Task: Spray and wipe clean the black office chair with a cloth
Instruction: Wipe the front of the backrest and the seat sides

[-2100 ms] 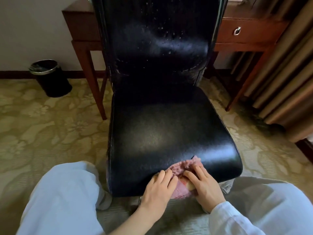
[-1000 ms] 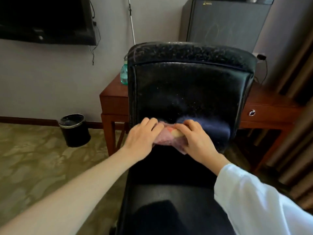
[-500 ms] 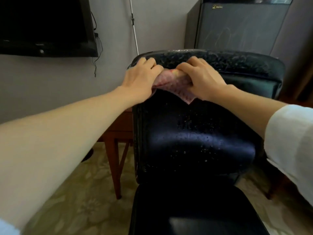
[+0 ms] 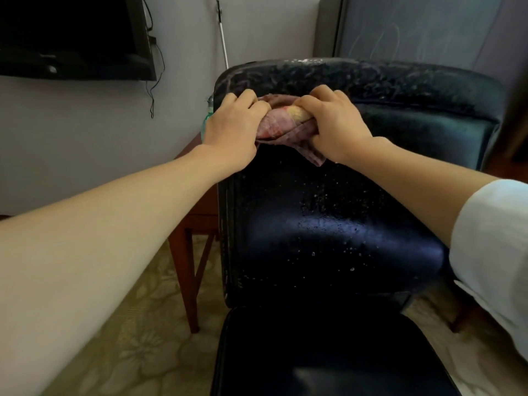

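Observation:
The black office chair (image 4: pixel 328 230) faces me, its backrest dotted with spray droplets and its top edge wet. A pink and yellow cloth (image 4: pixel 285 124) is bunched just below the top of the backrest. My left hand (image 4: pixel 233 128) grips the cloth's left side with curled fingers. My right hand (image 4: pixel 333 121) grips its right side the same way. Both hands press the cloth against the leather. A green spray bottle (image 4: pixel 208 115) peeks out behind the chair's left edge, mostly hidden.
A wooden desk (image 4: pixel 191 224) stands behind the chair on patterned carpet (image 4: pixel 137 338). A dark television (image 4: pixel 74 35) hangs on the wall at upper left with dangling cables. A grey mini fridge (image 4: pixel 414 27) stands behind the chair. A white pole (image 4: pixel 221 30) leans on the wall.
Both hands carried the cloth from the seat's front edge up the backrest to its top, and have now drawn it slightly down from the top edge.

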{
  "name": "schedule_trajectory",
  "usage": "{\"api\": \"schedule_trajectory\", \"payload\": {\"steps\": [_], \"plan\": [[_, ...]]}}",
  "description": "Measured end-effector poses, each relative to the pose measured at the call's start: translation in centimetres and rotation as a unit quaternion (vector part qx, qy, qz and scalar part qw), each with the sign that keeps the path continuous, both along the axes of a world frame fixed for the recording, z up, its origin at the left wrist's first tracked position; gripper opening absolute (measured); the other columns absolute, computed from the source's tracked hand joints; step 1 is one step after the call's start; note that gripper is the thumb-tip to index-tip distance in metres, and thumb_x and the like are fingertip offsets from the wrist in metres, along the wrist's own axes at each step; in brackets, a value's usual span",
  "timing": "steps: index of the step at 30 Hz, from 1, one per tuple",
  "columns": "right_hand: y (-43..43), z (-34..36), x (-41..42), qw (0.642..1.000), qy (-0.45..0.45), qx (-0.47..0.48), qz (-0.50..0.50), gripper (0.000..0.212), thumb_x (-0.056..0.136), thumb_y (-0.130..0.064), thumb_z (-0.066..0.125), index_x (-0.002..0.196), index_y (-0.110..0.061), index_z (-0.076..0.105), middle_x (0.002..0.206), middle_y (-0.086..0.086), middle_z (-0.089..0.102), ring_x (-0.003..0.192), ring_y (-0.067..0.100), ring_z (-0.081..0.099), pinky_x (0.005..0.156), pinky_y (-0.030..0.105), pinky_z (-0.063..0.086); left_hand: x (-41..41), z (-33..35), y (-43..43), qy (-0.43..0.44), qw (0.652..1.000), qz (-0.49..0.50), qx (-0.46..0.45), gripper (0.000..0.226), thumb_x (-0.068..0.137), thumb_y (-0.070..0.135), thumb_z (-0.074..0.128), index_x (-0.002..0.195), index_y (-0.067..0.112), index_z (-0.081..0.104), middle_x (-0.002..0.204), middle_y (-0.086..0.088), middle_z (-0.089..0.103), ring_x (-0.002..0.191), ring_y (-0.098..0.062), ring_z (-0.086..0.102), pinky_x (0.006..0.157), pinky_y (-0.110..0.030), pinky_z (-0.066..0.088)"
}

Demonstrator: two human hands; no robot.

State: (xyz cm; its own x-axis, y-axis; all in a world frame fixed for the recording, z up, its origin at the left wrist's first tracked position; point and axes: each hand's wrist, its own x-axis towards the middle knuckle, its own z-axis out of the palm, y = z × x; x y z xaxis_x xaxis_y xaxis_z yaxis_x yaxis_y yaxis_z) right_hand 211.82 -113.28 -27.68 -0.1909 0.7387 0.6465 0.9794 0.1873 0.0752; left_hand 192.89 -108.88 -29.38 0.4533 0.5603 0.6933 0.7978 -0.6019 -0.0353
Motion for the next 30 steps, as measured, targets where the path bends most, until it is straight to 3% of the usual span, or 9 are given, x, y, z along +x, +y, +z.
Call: {"api": "schedule_trajectory", "payload": {"steps": [5,11,15,20,30], "plan": [[-0.2,-1.8,-0.3,1.000,0.020,0.007,-0.004,0.055,0.079,-0.004,0.060,0.132,-0.014,0.051,0.129,0.015,0.044,0.112,0.036,0.041,0.093,0.040,0.035,0.0,-1.3,-0.4,0.006,1.000,-0.004,0.009,0.056,0.078,0.001,0.066,0.130,0.014,0.050,0.125,-0.007,0.045,0.110,-0.029,0.041,0.069,-0.031,0.034],[-1.3,-5.6,-0.2,0.999,0.037,-0.001,0.010,0.052,0.076,-0.013,0.069,0.127,-0.011,0.056,0.124,0.016,0.049,0.104,0.037,0.045,0.087,0.043,0.042,0.0,-3.9,-1.5,0.023,1.000,-0.018,-0.003,0.059,0.074,-0.005,0.066,0.129,0.012,0.052,0.124,-0.007,0.045,0.110,-0.029,0.041,0.071,-0.038,0.049],[-2.1,-8.4,0.0,0.998,0.051,0.004,0.021,0.048,0.076,-0.023,0.066,0.122,-0.008,0.059,0.121,0.017,0.052,0.101,0.036,0.047,0.084,0.041,0.043,0.2,-6.0,-2.2,0.032,0.999,-0.016,-0.003,0.060,0.073,-0.006,0.064,0.129,0.013,0.051,0.127,-0.007,0.045,0.111,-0.029,0.041,0.070,-0.034,0.047],[-2.6,-11.0,0.4,0.998,0.054,-0.003,0.023,0.054,0.071,-0.021,0.079,0.120,-0.010,0.060,0.120,0.014,0.052,0.101,0.034,0.047,0.083,0.042,0.045,0.6,-8.5,-2.9,0.033,0.999,-0.021,0.003,0.055,0.074,-0.008,0.061,0.125,0.010,0.055,0.124,-0.009,0.049,0.106,-0.031,0.044,0.068,-0.034,0.048],[-3.3,-15.7,0.7,0.997,0.081,0.002,0.010,0.053,0.071,-0.014,0.080,0.121,-0.010,0.060,0.125,0.014,0.053,0.111,0.036,0.048,0.085,0.042,0.049,1.2,-12.6,-3.5,0.026,0.999,-0.031,-0.019,0.059,0.066,-0.013,0.066,0.120,0.009,0.059,0.123,-0.009,0.052,0.105,-0.032,0.046,0.058,-0.029,0.042]]}}
